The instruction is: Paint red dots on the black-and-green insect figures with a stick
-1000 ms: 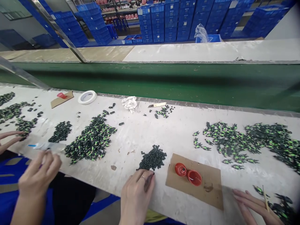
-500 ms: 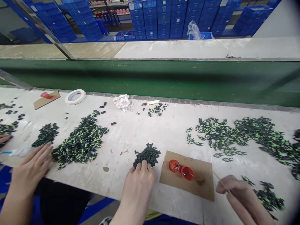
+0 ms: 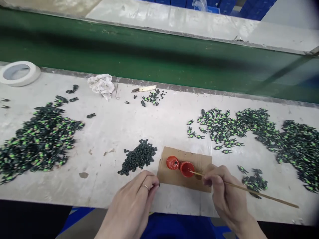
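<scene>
My left hand [image 3: 136, 196] is pinched at the fingertips on a small black round piece [image 3: 159, 185], only its edge showing. Just beyond lies a pile of like black round pieces [image 3: 139, 156]. In my right hand [image 3: 225, 189] is a thin wooden stick [image 3: 261, 194], its tip inside a red cup [image 3: 187, 169]. Beside that cup stands another red cup [image 3: 172, 163] with a black piece on it. Both rest on a piece of cardboard [image 3: 165, 177]. Right of my right hand sits a small heap of black-and-green parts [image 3: 255, 181].
Large piles of black-and-green parts lie left [image 3: 42, 139] and right [image 3: 299, 152]. Toward the back are a roll of white tape [image 3: 32, 74], crumpled tissue [image 3: 101, 84] and a pale-handled tool [image 3: 147, 88]. A green strip [image 3: 149, 66] runs behind the table [image 3: 104, 179].
My left hand has drawn back from the black pile with a piece in its fingertips. The right hand has brought the stick's tip into the red cup. The view has tilted down.
</scene>
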`<state>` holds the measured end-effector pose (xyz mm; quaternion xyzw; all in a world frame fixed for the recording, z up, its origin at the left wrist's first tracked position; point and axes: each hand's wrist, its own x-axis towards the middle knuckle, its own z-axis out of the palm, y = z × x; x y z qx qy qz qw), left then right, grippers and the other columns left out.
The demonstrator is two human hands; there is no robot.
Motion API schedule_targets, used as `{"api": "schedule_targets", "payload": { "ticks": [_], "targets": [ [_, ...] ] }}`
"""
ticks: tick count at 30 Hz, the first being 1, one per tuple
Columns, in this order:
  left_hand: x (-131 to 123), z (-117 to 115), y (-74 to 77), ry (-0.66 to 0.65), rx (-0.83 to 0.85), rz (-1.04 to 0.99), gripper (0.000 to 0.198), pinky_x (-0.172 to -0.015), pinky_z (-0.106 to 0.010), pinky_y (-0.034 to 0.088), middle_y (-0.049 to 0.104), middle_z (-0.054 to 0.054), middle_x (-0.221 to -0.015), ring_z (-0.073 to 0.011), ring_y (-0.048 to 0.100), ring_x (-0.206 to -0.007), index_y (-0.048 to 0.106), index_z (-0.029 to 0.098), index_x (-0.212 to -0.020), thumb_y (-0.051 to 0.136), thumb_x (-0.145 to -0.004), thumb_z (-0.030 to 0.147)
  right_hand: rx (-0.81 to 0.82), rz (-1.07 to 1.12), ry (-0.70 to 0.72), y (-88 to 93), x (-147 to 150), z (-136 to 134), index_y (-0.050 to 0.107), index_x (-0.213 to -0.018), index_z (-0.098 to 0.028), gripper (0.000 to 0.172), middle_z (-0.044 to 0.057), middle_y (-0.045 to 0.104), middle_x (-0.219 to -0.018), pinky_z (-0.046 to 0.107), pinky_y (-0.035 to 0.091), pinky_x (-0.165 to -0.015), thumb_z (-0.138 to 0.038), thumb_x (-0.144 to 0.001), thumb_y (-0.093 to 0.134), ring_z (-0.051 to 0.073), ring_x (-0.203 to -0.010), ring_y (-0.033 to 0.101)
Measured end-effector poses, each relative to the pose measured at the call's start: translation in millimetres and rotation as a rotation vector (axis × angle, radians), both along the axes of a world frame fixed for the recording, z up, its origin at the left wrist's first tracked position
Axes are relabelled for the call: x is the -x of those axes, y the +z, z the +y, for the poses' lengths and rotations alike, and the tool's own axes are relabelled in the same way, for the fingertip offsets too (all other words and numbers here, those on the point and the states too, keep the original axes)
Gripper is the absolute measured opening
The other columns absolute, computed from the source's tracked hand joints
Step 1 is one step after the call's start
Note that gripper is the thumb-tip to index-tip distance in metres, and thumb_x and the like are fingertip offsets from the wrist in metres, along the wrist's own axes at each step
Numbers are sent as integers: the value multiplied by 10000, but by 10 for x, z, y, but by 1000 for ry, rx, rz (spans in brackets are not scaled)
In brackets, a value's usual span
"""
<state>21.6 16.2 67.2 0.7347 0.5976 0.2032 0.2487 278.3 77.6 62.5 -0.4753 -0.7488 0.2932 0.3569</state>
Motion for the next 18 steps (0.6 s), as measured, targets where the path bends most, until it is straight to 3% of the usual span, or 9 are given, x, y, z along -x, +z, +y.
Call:
{"api": "schedule_targets", "payload": {
  "ticks": [4,8,18],
  "targets": [
    [-268,-48,-53,22,75,-174,166,-714,-219,570,695,17,-948,-125,689,-752,520,279,-1029,463,-1049,125,-9,-30,42,-66,65,-17,471,-869,-237,275,-38,531,-688,187,434,-540,-209,-1132,398,108,-582,554],
    [-446,-99,-150,52,60,-205,179,-703,-232,589,736,13,-955,-135,711,-759,517,281,-1037,468,-1024,109,-6,-64,59,-75,74,-7,465,-878,-242,262,-39,537,-705,191,437,-556,-195,-1128,401,112,-594,558],
    [-414,-96,-278,25,29,-195,169,-723,-249,626,778,-24,-961,-157,768,-783,553,262,-1057,485,-1027,111,-11,-73,48,-83,93,-1,452,-874,-241,279,-35,532,-706,198,435,-544,-197,-1141,384,111,-592,570]
  ]
}}
